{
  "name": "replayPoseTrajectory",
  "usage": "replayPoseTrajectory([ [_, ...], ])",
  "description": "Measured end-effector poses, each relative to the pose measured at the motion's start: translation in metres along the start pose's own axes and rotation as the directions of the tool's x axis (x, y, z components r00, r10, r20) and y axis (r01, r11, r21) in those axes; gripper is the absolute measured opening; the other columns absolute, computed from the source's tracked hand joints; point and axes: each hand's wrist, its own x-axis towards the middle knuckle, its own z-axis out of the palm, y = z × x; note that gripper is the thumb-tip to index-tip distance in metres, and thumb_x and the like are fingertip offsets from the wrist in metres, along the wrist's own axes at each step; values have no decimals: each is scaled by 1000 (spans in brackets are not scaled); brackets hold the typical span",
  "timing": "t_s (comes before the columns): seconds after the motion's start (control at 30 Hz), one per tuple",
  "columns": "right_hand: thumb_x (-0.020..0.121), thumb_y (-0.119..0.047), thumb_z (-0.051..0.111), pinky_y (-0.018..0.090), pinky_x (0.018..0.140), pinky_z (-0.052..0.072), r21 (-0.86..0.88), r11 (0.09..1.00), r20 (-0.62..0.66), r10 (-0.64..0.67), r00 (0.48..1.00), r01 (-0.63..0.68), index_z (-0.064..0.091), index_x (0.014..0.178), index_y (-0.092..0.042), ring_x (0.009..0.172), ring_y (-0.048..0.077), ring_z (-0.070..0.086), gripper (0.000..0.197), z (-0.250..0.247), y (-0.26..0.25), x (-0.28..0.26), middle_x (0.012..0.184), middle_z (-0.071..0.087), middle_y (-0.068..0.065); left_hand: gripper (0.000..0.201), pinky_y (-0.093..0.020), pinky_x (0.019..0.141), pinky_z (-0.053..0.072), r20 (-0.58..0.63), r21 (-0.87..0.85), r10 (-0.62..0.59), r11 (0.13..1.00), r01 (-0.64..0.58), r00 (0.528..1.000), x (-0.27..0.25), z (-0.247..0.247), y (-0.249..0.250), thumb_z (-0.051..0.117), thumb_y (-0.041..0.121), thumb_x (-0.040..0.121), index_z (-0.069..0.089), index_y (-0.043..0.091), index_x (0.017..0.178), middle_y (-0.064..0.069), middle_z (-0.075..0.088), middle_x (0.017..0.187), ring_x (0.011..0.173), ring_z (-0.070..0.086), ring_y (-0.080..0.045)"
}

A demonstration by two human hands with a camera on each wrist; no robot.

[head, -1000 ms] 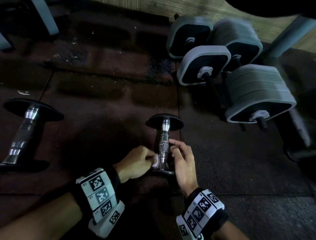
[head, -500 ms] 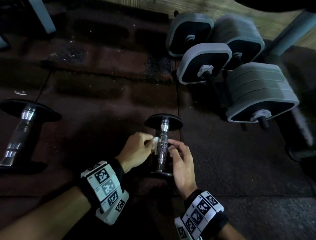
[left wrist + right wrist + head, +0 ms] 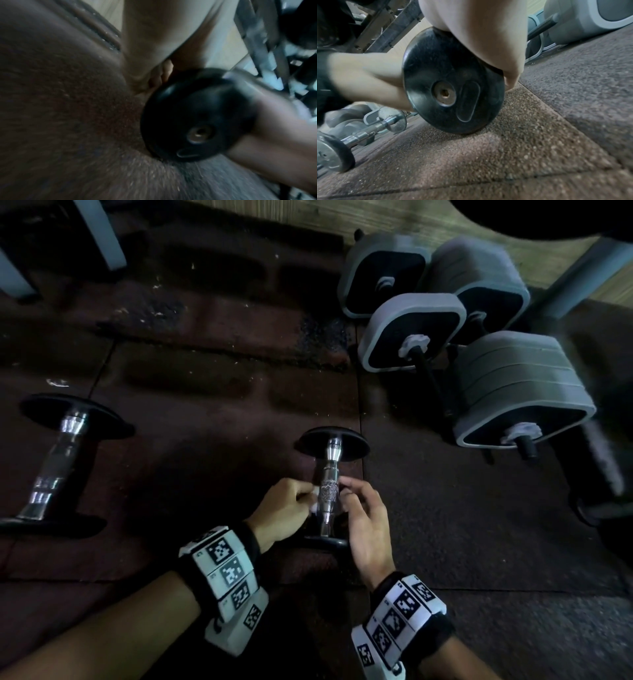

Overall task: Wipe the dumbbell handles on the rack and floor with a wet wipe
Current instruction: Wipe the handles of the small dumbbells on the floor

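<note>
Left hand: the left hand [image 3: 286, 505] is sitting curled at the left side of the small dumbbell's handle, pinching a white wet wipe [image 3: 313, 501] against the metal.
Right hand: the right hand [image 3: 364, 520] is resting on the right side of the same handle, fingers [image 3: 352, 486] bent lightly against it; whether they are really gripping it I cannot tell.
Small dumbbell: the small dumbbell [image 3: 329, 491] is lying on the floor [image 3: 462, 542] between the two hands, its chrome handle pointing away from the person and a black round plate at each end; the near plate [image 3: 452, 83] is filling the wrist views.
Wet wipe: mostly hidden by the left fingers, only a small white edge is showing beside the handle.
Second dumbbell: a second dumbbell [image 3: 56, 460] with a chrome handle is lying on the floor well apart to the left.
Far right: grey square-plated dumbbells [image 3: 472, 354] are sitting clustered on the floor beyond the hands, near a wooden wall [image 3: 428, 220].
</note>
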Motion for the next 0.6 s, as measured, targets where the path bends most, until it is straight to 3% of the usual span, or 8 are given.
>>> replayPoseTrajectory([
  [0.1, 88, -41, 52, 45, 101, 51, 6, 1000, 5, 6, 1000, -6, 69, 107, -38, 107, 17, 63, 26, 0, 1, 0, 116, 63, -2, 30, -23, 81, 49, 48, -9, -25, 1000, 25, 999, -10, 0, -4, 55, 16, 97, 71, 15, 72, 11, 73, 75, 76, 66, -2],
  [0.2, 96, -30, 53, 41, 101, 50, -4, 1000, 7, 7, 1000, -7, 68, 110, -35, 109, 13, 61, 21, -2, 3, 1, 119, 62, -3, 34, -11, 64, 41, 77, 37, -29, 999, 26, 997, -22, -1, -4, 57, 20, 96, 67, 18, 64, 19, 66, 64, 64, 58, 9],
  [0.23, 95, -33, 53, 41, 101, 50, -10, 1000, 7, 10, 1000, -10, 68, 110, -36, 108, 12, 61, 22, -1, 3, 0, 119, 63, -3, 32, -10, 64, 40, 63, 30, -36, 999, 34, 997, -21, -1, -3, 57, 19, 96, 68, 15, 66, 17, 64, 63, 62, 56, 9],
  [0.3, 86, -45, 52, 46, 97, 53, -10, 999, 15, 33, 999, -33, 68, 109, -39, 105, 18, 65, 29, 0, 0, 0, 117, 65, -1, 29, -17, 72, 44, 51, -14, -54, 998, 55, 997, -19, 1, -2, 55, 15, 96, 68, 5, 72, 12, 65, 67, 65, 56, 4],
  [0.37, 81, -51, 50, 48, 95, 54, -10, 999, 26, 47, 999, -47, 67, 109, -41, 105, 22, 67, 34, 1, 1, 0, 115, 67, 1, 28, -25, 78, 48, 63, -24, -79, 996, 81, 995, -22, 1, -1, 56, 17, 96, 69, 5, 75, 6, 70, 72, 70, 59, 0],
  [0.47, 86, -44, 49, 40, 98, 52, -26, 999, 16, 21, 1000, -21, 68, 106, -40, 108, 15, 64, 29, -3, 3, 0, 116, 67, -2, 27, -24, 71, 49, 76, 113, -63, 992, 55, 995, -27, -6, 0, 58, 21, 95, 69, 13, 72, 4, 71, 74, 73, 64, -5],
  [0.53, 89, -40, 49, 40, 98, 52, -31, 999, 22, 16, 1000, -16, 68, 106, -39, 107, 14, 65, 26, -4, 3, 0, 115, 67, -2, 23, -31, 78, 52, 66, 165, -59, 985, 47, 996, -25, -9, 4, 56, 19, 94, 71, 11, 79, 0, 74, 81, 81, 68, -11],
  [0.6, 87, -43, 50, 43, 95, 54, -26, 999, 38, 29, 999, -28, 68, 106, -40, 104, 18, 67, 26, -3, 4, 1, 114, 68, 0, 24, -32, 85, 51, 58, 100, -94, 991, 88, 994, -24, -5, 8, 54, 17, 95, 71, 9, 80, 2, 74, 82, 81, 67, -8],
])
